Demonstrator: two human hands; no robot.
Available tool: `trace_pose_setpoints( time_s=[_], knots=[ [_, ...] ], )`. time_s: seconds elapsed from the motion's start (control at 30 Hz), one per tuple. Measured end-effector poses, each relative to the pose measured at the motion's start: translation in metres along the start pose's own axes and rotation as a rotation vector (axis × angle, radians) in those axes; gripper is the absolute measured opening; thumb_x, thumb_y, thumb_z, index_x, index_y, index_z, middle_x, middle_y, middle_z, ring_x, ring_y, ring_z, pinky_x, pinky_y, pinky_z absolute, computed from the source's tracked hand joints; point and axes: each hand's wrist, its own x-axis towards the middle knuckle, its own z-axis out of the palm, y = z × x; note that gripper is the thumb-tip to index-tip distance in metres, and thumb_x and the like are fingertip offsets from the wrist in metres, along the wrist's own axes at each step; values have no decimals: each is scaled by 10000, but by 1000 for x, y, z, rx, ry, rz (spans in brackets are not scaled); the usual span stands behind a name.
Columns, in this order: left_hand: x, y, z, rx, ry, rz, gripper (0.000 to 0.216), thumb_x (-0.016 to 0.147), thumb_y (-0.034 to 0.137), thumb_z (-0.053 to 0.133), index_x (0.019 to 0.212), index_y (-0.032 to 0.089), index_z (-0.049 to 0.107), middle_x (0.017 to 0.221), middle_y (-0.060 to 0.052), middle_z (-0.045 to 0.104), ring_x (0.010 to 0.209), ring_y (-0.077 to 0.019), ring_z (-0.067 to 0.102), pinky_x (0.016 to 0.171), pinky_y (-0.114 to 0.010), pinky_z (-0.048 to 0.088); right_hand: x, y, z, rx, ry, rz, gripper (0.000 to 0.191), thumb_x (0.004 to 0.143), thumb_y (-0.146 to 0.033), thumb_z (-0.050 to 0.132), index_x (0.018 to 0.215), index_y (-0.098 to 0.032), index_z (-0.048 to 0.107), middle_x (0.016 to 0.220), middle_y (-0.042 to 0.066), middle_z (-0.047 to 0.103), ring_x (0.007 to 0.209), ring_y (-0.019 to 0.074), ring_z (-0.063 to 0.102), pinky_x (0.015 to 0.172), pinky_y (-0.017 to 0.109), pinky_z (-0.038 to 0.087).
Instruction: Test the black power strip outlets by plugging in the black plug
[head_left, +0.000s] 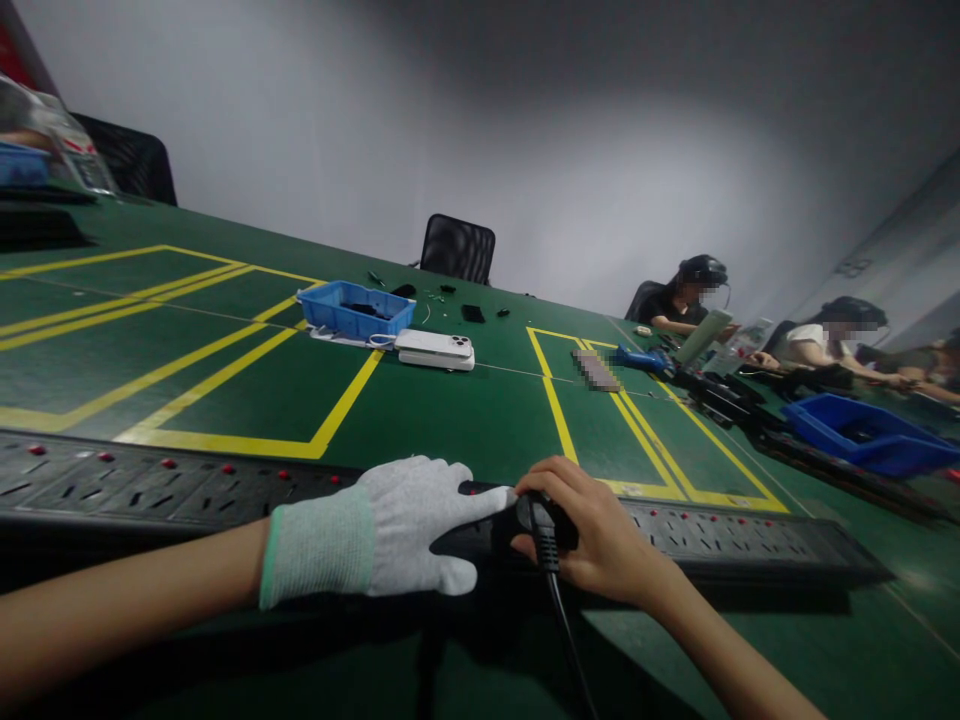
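Note:
My left hand [420, 525] wears a light grey knit glove with a green-edged cuff. It lies across a long black power strip [716, 540], thumb spread and index finger stretched toward the right hand. My right hand [589, 525] is bare and closed around a black power plug [541, 530] at the strip. From the plug, a black cable [566, 630] runs down toward me. The plug's far side and the socket under it are hidden by my fingers, so I cannot tell how far it sits in. Red switches line the strip.
Beyond the strip, yellow tape marks the green table [480, 420]. A blue bin [356, 310] with dark parts stands beside a white phone [435, 348]. At right are a blurred phone-shaped object [596, 370], another blue bin [870, 435] and seated people [679, 300].

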Motion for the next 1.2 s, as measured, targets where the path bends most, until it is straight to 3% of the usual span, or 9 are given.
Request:
trace_pose_setpoints(
  time_s=[0.63, 1.2],
  knots=[
    [1, 1, -3, -23, -16, -12, 631, 823, 589, 420, 1373, 296, 319, 1128, -87, 546, 954, -248, 560, 805, -359, 422, -1, 1, 3, -8, 51, -27, 267, 810, -334, 599, 1029, -193, 540, 995, 74, 560, 896, 181, 533, 747, 311, 452],
    [1, 3, -4, -4, 11, -18, 614, 822, 616, 390, 1359, 324, 329, 1093, -88, 551, 892, -268, 569, 734, -375, 428, 0, 0, 1, 1, 7, 19, 271, 789, -299, 619, 1025, -202, 527, 1027, 61, 545, 914, 173, 531, 775, 308, 451]
  ],
)
